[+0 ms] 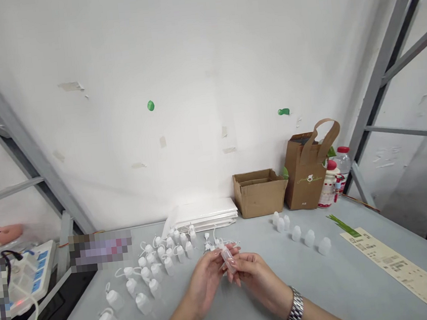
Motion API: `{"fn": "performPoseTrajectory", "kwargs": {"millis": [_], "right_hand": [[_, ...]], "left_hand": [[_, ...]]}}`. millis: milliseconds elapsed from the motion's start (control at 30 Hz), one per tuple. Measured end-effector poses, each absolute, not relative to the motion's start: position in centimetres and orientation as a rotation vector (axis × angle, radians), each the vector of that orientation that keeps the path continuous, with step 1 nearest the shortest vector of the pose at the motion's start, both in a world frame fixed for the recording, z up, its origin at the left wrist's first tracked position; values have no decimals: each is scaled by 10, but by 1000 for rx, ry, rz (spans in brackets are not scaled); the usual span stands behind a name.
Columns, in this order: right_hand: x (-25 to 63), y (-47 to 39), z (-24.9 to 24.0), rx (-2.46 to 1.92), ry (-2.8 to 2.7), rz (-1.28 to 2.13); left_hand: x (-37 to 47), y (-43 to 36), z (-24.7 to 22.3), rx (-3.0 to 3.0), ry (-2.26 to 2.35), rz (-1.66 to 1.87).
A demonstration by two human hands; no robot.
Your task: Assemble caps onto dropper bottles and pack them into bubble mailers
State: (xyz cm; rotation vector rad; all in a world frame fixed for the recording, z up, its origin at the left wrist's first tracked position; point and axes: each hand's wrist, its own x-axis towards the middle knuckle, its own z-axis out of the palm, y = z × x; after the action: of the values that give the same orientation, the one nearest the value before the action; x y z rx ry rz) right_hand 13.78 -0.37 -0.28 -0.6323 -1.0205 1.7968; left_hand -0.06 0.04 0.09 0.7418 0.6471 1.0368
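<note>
Near the middle of the grey table, both my hands meet around a small translucent white bottle [228, 259]. My right hand [257, 276], with a metal watch at its wrist, grips the bottle between thumb and fingers. My left hand [206, 278] has its fingers wrapped at the bottle's upper end. Several small bottles with looped caps [168, 265] stand in a group to the left. On the right are several white bottles [309, 238] without visible loops. Small white caps [207, 242] lie just behind my hands.
Behind my hands lies a stack of white sheets or packets [204, 214]. An open cardboard box [259, 198] and a brown paper bag [304, 181] stand by the wall. Printed paper labels [400, 265] lie at right; a power strip [33, 275] is at left.
</note>
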Motion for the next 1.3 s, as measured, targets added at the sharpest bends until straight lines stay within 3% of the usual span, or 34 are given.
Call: {"fn": "performPoseTrajectory", "kwargs": {"millis": [867, 1300], "right_hand": [[137, -5, -1, -506, -1028, 1898], [134, -2, -7, -876, -1208, 1537]], "left_hand": [[7, -2, 7, 604, 501, 1057], [6, -4, 7, 801, 698, 1115]]}}
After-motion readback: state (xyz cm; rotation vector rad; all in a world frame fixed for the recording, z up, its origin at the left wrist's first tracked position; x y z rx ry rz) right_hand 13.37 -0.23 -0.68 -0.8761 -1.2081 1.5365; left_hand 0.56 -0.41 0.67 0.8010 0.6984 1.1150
